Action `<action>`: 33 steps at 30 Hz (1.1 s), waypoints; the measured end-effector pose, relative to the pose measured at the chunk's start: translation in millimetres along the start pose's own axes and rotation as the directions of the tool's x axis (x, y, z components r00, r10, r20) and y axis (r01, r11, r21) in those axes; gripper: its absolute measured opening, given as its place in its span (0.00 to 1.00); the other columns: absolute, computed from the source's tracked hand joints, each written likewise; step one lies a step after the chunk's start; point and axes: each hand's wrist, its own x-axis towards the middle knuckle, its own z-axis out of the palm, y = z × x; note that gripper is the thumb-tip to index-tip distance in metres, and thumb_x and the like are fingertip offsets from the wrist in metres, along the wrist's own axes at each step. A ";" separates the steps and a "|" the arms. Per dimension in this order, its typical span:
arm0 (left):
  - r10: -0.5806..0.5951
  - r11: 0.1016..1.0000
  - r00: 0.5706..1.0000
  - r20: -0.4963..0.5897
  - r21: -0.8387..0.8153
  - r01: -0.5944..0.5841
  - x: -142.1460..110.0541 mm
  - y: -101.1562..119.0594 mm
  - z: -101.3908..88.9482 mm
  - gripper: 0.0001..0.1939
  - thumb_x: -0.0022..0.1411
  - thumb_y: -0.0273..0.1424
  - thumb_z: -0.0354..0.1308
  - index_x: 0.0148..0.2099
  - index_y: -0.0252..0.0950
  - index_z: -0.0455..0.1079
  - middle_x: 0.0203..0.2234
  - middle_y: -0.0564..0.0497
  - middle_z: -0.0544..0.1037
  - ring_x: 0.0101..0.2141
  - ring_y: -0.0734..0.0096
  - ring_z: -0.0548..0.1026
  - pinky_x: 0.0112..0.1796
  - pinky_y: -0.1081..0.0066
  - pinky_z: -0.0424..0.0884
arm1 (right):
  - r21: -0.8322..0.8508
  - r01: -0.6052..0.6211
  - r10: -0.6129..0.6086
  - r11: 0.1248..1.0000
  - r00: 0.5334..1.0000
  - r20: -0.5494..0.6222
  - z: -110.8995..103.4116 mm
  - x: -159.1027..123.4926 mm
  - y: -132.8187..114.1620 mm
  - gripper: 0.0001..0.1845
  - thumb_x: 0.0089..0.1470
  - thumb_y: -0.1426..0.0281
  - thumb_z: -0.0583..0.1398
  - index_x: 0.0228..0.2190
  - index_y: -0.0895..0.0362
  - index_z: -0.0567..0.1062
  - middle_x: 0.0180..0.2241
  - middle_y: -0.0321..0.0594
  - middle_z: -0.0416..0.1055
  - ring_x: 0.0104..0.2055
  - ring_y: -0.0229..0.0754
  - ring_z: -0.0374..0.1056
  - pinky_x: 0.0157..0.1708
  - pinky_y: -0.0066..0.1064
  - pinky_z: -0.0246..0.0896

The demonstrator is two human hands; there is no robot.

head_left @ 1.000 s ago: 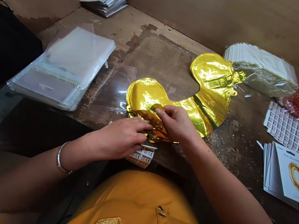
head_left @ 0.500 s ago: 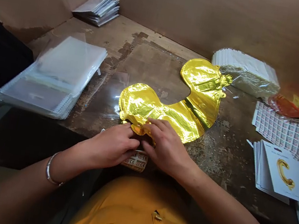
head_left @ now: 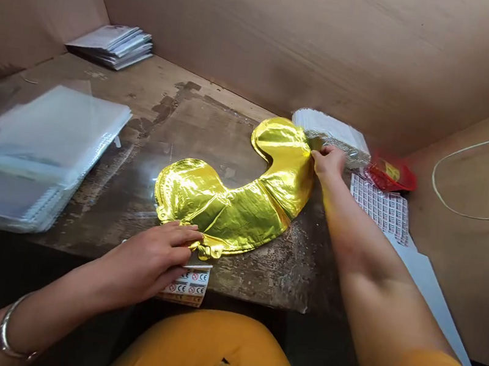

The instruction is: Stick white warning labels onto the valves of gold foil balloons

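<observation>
At 12 o'clock from my seat, the gold foil balloon [head_left: 230,212] lies flat on the tabletop [head_left: 279,275]. I judge it light, soft, slippery and easily creased; the crimped tail [head_left: 206,250] and outer edge offer the best hold. My left hand [head_left: 146,263], at 10 o'clock, has fingers [head_left: 176,234] touching the tail. My right hand [head_left: 329,162], at 1 o'clock, has fingertips [head_left: 317,151] at the balloon's edge. Both grips look partly open; I cannot tell whether either has hold.
</observation>
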 end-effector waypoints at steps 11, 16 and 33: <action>-0.061 0.997 0.998 -0.006 -0.055 0.061 5.7 12.2 -18.2 0.08 0.63 0.28 0.53 0.34 0.36 0.72 0.51 0.47 0.74 0.47 0.62 0.73 0.52 0.58 0.66 | 0.388 0.287 -0.479 0.876 0.616 0.625 -27.6 -202.9 -109.2 0.16 0.50 0.62 0.64 0.40 0.56 0.76 0.38 0.40 0.76 0.36 0.41 0.71 0.37 0.32 0.64; -0.236 0.961 0.971 0.024 -0.141 0.237 -1.6 29.2 -31.9 0.09 0.63 0.34 0.54 0.35 0.37 0.73 0.32 0.52 0.79 0.36 0.66 0.74 0.45 0.63 0.66 | 0.412 0.104 -0.397 0.905 0.550 0.734 -30.7 -257.3 -115.2 0.08 0.56 0.68 0.59 0.29 0.56 0.77 0.25 0.34 0.74 0.27 0.34 0.67 0.28 0.26 0.59; -0.494 0.591 0.809 0.319 -0.559 0.582 -5.8 26.7 -27.5 0.10 0.55 0.36 0.58 0.35 0.36 0.76 0.27 0.54 0.78 0.29 0.71 0.74 0.29 0.75 0.67 | 0.358 0.471 -0.591 0.806 0.653 0.474 -28.6 -265.3 -115.7 0.06 0.57 0.69 0.59 0.34 0.56 0.76 0.32 0.40 0.73 0.38 0.42 0.65 0.38 0.33 0.63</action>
